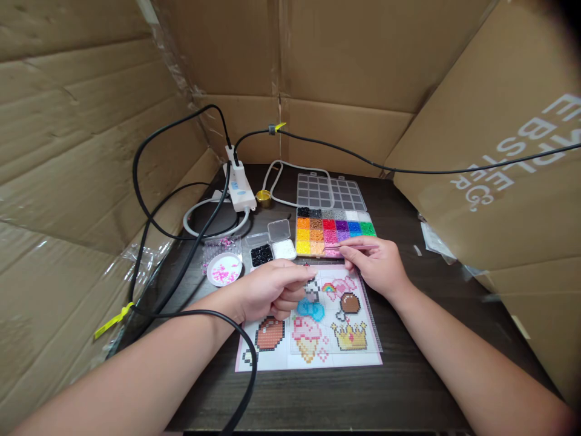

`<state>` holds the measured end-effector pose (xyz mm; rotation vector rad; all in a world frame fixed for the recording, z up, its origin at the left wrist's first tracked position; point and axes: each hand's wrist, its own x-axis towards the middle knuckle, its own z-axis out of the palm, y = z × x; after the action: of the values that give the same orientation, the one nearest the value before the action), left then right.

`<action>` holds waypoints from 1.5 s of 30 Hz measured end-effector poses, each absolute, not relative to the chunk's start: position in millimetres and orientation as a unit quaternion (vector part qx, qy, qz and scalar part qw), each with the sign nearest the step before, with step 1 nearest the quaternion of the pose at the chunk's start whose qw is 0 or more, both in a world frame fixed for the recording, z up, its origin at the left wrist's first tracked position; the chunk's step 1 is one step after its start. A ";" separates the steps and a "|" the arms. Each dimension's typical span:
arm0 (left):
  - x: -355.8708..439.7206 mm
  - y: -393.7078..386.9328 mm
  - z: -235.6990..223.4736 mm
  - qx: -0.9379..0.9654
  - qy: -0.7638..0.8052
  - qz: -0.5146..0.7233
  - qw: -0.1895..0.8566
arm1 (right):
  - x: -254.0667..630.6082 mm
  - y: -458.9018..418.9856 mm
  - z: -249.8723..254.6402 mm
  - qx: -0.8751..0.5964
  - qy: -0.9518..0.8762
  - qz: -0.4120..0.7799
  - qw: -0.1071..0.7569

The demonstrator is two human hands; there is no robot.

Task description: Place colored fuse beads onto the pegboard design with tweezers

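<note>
In the head view, my right hand (376, 266) pinches pink tweezers (361, 247). Their tips reach left over the front row of a sectioned bead box (334, 233), among peach and pink beads. Above a printed pattern sheet (267, 360) hovers my left hand (276, 290), closed with its fingers curled. Whatever it may hold is hidden. Pixel pictures of an ice cream, a crown (349, 336) and other motifs show on the sheet. A clear pegboard (374, 339) lies over its right part.
Small boxes of black beads (261, 255) and white beads (284, 249) stand behind my left hand. Left of them are a round dish (213, 281) with pink and white beads and another pegboard (211, 247). A power strip (242, 195), looping black cables (200, 236) and cardboard walls (336, 54) surround the workspace.
</note>
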<state>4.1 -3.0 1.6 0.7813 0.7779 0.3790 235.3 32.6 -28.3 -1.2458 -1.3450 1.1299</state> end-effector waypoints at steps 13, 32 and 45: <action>3.9 -1.1 -0.5 0.365 0.366 0.173 0.838 | 236.0 32.8 -24.7 -0.512 -0.569 0.452 0.458; 4.3 0.5 -0.8 0.367 0.366 0.172 0.838 | 242.2 35.6 -28.1 -0.499 -0.580 0.449 0.462; 5.8 -0.9 1.3 0.365 0.372 0.182 0.834 | 243.3 35.7 -28.1 -0.497 -0.581 0.446 0.465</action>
<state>5.8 -0.9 1.3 0.7731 0.7877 0.3865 243.3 35.7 -28.1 -1.2214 -1.4279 1.0963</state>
